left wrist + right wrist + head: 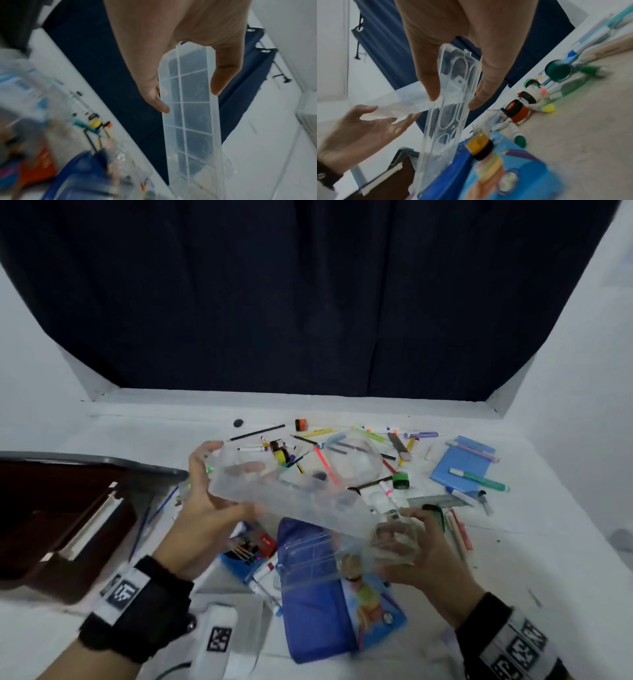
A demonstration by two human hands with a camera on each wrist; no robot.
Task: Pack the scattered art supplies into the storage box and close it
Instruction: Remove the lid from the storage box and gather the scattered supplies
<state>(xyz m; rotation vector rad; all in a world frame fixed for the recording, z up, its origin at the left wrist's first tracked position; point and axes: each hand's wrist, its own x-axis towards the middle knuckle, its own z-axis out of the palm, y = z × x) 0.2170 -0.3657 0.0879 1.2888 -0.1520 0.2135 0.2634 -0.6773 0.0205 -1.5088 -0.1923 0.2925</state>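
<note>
The storage box is open and lifted above the table. Its frosted base [291, 494], split into small compartments [192, 108], is gripped at one end by my left hand [205, 498], thumb on one long edge and fingers on the other [221, 75]. My right hand [419, 542] pinches the clear lid [322, 556] between thumb and fingers [489, 83]; the lid [450, 108] hangs down toward a blue case. No supplies show inside the base. Pens, markers and paint jars [342, 453] lie scattered on the white table [137, 433].
A blue pencil case [315, 607] and a crayon pack [246, 549] lie under the box. A dark brown tray [51, 525] sits at the left edge. A blue notebook [462, 463] with markers and green tape [400, 479] are at the right. Dark curtain behind.
</note>
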